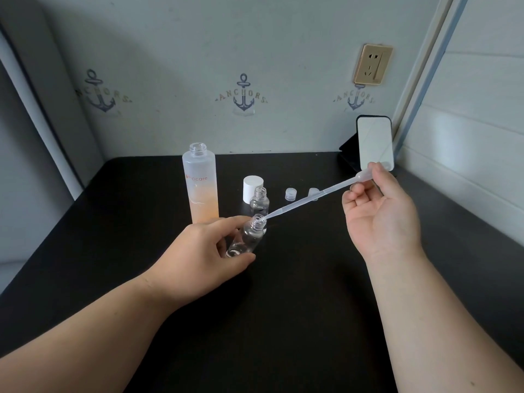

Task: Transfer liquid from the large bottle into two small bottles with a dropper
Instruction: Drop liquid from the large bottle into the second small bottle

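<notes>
Two hands work over the black table: left hand fingers clamp one tilted small bottle; right hand, at three o'clock, pinches one dropper, tip in that bottle's mouth. Second small bottle, one large bottle, three caps at twelve o'clock.

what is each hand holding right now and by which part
The left hand grips a tilted small bottle round its body. The right hand pinches the dropper at its bulb end.
</notes>
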### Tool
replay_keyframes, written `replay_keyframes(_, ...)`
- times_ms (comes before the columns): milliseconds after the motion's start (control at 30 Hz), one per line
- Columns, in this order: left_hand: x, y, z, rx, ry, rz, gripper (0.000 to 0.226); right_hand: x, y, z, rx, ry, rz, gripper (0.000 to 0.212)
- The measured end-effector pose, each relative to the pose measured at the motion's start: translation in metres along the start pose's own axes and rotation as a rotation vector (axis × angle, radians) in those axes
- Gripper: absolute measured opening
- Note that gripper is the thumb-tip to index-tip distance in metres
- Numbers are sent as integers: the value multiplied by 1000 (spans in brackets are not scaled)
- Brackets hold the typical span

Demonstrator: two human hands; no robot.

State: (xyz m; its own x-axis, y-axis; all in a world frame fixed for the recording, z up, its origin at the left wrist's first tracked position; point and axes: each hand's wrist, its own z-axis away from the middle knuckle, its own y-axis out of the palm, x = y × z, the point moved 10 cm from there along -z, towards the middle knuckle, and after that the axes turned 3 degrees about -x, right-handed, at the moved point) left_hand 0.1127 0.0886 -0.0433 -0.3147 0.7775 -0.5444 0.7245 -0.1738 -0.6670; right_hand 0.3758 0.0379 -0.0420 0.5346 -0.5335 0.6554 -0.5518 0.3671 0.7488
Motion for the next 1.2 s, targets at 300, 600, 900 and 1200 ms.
replay_keyframes(300,8,2,1,4,-24,-15,54,-2,-4,-2,-9,11,-24,10)
replay_keyframes(600,7,2,0,3,-3,-4,58,0,-2,-1,-3,-2,-1,24)
replay_keyframes(900,5,2,0,-1,6,11,62,0,-1,-2,28,-7,-2,24)
replay_keyframes(1200,9,2,-1,19,-68,-5,42,-4,-7,-1,-35,25,-46,6)
